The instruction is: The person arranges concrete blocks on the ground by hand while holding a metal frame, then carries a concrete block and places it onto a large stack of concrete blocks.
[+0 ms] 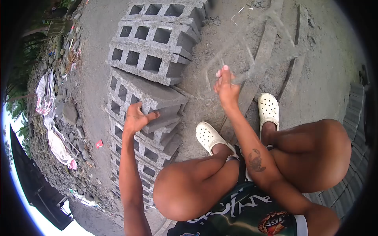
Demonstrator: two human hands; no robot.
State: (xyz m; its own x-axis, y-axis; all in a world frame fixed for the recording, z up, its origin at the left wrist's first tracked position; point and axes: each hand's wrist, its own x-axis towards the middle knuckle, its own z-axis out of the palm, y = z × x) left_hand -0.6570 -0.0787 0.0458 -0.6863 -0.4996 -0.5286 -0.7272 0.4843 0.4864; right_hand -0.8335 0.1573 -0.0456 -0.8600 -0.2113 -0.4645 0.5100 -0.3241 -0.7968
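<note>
- Steadying the tilted block [157, 92] falls to the left hand [136, 119]: its fingers are bent into an opening in the block's holed face, the thumb lying apart from them near the edge. How hard they press, I cannot tell.
- The block lies askew in the row, with a wedge-shaped gap between it and the upper blocks [147, 51], and close against the lower blocks [143, 149]. Fingertips are best placed well inside the opening and clear of that gap, where a shift could pinch them.
- A block like this looks heavy and rough; a hold on a thick web, rather than a thin rim, should chip less and scrape the skin less.
- The right hand [228, 88] has its fingers curled around a bar of the frame [262, 69], which is raised over the planks [269, 37] and blurred. What its far end touches, if anything, I cannot tell.
- Such a wide, open frame calls for a loose wrist and a path clear of the upper blocks' corners and the shins.
- The clogs [269, 108] stand apart on either side of a plank, near the blocks; with knees bent this far, weight is best spread over both feet, toes out from under the tilted block.
</note>
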